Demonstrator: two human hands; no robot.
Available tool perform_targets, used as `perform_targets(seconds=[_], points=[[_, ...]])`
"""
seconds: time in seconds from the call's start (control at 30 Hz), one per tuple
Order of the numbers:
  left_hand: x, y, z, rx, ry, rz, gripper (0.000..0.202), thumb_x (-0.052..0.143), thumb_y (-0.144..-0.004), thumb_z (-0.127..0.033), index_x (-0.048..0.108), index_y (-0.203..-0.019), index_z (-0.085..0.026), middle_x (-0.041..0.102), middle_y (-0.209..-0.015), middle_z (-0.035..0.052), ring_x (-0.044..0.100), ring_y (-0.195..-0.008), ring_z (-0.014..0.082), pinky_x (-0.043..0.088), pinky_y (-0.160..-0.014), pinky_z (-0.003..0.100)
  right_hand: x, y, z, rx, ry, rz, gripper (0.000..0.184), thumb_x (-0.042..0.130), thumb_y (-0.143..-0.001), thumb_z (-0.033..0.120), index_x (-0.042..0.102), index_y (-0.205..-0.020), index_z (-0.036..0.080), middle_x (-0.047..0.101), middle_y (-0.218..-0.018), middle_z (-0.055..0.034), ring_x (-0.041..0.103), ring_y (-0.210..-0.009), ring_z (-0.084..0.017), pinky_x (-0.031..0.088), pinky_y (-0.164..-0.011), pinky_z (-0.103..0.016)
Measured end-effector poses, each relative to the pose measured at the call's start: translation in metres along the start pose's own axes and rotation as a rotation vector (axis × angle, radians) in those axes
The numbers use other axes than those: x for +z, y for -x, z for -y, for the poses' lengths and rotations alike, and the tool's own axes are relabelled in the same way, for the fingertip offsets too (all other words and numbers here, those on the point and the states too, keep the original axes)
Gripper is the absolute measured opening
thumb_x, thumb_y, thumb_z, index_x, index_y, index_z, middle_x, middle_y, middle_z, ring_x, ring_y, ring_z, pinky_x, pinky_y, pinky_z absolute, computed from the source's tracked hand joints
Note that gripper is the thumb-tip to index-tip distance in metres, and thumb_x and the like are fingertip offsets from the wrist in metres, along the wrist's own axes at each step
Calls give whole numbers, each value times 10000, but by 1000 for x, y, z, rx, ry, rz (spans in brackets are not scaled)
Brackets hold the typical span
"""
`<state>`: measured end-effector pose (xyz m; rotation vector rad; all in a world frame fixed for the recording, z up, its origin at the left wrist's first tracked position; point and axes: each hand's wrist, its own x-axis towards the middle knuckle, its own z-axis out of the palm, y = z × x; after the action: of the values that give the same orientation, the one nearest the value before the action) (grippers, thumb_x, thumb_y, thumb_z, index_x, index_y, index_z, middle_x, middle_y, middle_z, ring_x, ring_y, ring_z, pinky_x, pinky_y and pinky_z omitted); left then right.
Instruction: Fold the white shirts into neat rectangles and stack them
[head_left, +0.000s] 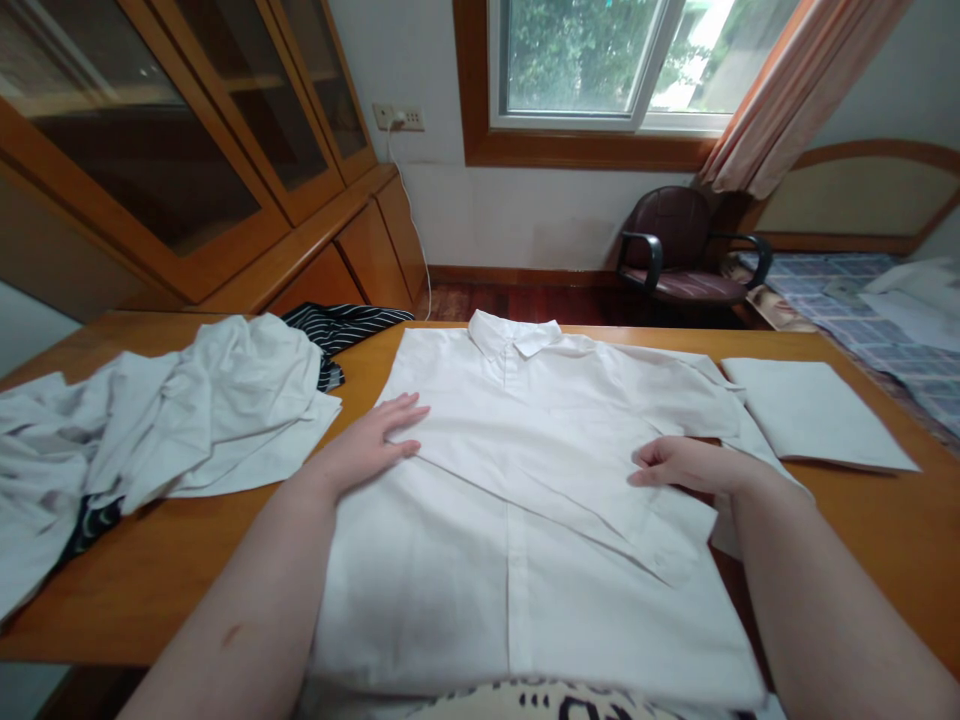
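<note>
A white collared shirt (525, 540) lies flat on the wooden table (187, 570), collar away from me. One sleeve is folded diagonally across its front. My left hand (371, 445) rests flat on the shirt's left edge with fingers stretched out. My right hand (690, 465) sits on the shirt's right side, where the folded sleeve ends, with its fingers curled onto the cloth.
A heap of crumpled white clothes (150, 420) lies at the left, with a dark striped garment (345, 325) behind it. A folded white garment (814, 415) lies at the right. Beyond the table stand a dark armchair (675, 250), a wooden cabinet (187, 150) and a bed (892, 310).
</note>
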<state>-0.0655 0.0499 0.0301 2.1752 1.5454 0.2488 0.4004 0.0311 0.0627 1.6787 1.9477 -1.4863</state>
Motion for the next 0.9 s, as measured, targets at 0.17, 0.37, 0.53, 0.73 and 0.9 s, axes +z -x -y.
perform_targets(seconds=[0.17, 0.37, 0.53, 0.73, 0.9], points=[[2, 1, -3, -9, 54, 18, 499, 501, -833, -533, 601, -1253, -284, 498, -1409, 35, 408, -1322, 259, 278, -1119, 422, 1, -4, 1, 56, 93, -140, 425, 545, -765, 601, 517, -632, 198, 467, -535, 32, 403, -485, -112, 302, -479, -250], [4, -6, 8, -143, 5, -348, 455, 463, -849, -475, 656, -1159, -203, 600, -1281, 78, 532, -1191, 257, 383, -1054, 390, 20, -8, 25, -281, 174, -577, 342, 441, -887, 456, 627, -1050, 219, 659, -1103, -79, 618, -940, -214, 479, -792, -335], [10, -12, 9, -52, -25, -300, 486, 423, -869, -474, 605, -1241, -219, 492, -1411, 51, 452, -1287, 232, 329, -1100, 370, 51, -22, 38, -543, 332, -355, 569, 538, -852, 375, 439, -1399, 253, 317, -1520, -72, 317, -1375, -250, 280, -1110, -428], [21, -16, 7, -166, -289, -62, 626, 360, -893, -486, 334, -1458, -219, 261, -1542, 73, 207, -1424, 248, 181, -1141, 483, 58, -34, 36, -562, 432, -194, 888, 679, -736, 469, 260, -1492, 265, 106, -1571, -75, 101, -1435, -293, 97, -1160, -476], [21, -16, 12, -358, -399, -82, 703, 284, -906, -515, 248, -1484, -116, 208, -1552, 125, 202, -1419, 306, 213, -1114, 529, 56, -34, 35, -549, 468, -187, 1000, 716, -678, 516, 212, -1504, 263, 62, -1572, -81, 66, -1435, -312, 49, -1160, -478]])
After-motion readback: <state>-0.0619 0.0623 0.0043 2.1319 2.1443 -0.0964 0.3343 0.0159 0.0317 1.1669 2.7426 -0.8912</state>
